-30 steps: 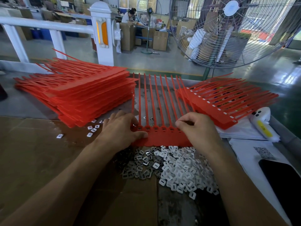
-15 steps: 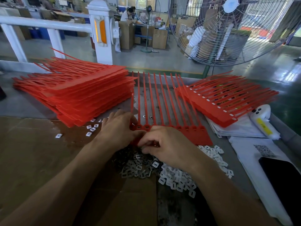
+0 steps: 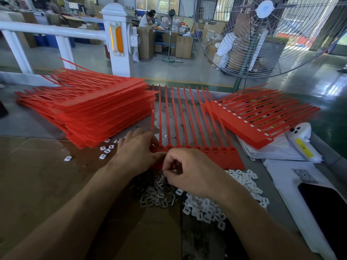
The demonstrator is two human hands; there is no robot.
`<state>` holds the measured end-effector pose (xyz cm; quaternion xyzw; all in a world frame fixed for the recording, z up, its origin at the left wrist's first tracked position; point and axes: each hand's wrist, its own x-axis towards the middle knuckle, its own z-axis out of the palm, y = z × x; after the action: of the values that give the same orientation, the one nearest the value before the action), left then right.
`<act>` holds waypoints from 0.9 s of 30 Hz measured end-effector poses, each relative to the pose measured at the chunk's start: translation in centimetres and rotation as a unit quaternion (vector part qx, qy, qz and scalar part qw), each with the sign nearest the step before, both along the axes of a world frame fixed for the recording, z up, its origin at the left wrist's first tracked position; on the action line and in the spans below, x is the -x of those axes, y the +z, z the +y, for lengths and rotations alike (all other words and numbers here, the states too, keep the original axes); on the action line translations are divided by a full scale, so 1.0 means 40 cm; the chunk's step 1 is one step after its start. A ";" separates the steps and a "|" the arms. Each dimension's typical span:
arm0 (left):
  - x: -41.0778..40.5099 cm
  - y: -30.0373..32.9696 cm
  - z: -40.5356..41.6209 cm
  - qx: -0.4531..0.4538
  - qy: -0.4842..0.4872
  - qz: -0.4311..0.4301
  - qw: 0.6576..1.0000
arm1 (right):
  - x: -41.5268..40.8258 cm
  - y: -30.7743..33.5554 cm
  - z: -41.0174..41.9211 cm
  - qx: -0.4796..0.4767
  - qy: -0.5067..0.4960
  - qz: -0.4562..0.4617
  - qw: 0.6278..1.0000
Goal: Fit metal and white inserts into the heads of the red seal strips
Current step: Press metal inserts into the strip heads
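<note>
Left hand (image 3: pixel 137 151) gripping red seal strip (image 3: pixel 216 156) heads; right hand (image 3: pixel 189 171) curled, pinching over metal inserts (image 3: pixel 155 196), content unclear.

Factory floor, industrial fan (image 3: pixel 262 36), stacked cartons (image 3: pixel 185 46), seal-strip piles (image 3: pixel 90 111)

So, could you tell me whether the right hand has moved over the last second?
Yes: the right hand moved leftward along the red strip sheet, beside the left hand.
</note>
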<state>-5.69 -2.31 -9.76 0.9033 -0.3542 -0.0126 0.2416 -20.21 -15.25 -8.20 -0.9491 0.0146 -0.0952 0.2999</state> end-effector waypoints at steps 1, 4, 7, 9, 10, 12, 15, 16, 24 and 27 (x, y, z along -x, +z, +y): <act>0.000 0.000 0.000 0.000 0.000 -0.001 1.000 | 0.001 0.000 -0.002 -0.027 -0.010 -0.008 1.000; -0.001 0.001 0.000 -0.001 0.001 0.002 1.000 | 0.004 0.000 -0.013 -0.095 -0.056 -0.041 0.993; 0.001 0.001 -0.001 -0.005 0.003 0.013 1.000 | 0.003 -0.004 -0.037 -0.108 -0.127 -0.085 0.982; 0.001 0.001 -0.001 -0.007 0.004 0.017 1.000 | 0.006 -0.005 -0.062 -0.137 -0.185 -0.109 0.967; 0.001 0.002 0.000 -0.008 0.004 0.018 1.000 | 0.009 -0.005 -0.076 -0.150 -0.208 -0.112 0.960; 0.002 0.002 0.000 -0.009 0.003 0.022 1.000 | 0.018 -0.005 -0.104 -0.165 -0.239 -0.105 0.951; 0.002 0.002 0.002 -0.008 0.002 0.021 1.000 | 0.030 0.000 -0.135 -0.184 -0.262 -0.090 0.943; 0.001 0.001 0.002 -0.007 0.002 0.021 1.000 | 0.032 0.003 -0.142 -0.191 -0.264 -0.089 0.941; -0.003 0.000 0.001 -0.008 0.002 0.026 1.000 | 0.047 0.006 -0.195 -0.188 -0.316 -0.096 0.925; -0.004 -0.001 0.002 -0.005 0.003 0.025 1.000 | 0.061 0.000 -0.229 -0.137 -0.339 -0.072 0.928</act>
<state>-5.53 -2.24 -9.81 0.9050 -0.3455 -0.0363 0.2457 -22.63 -24.40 -8.20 -0.8279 0.3264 -0.2566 0.3771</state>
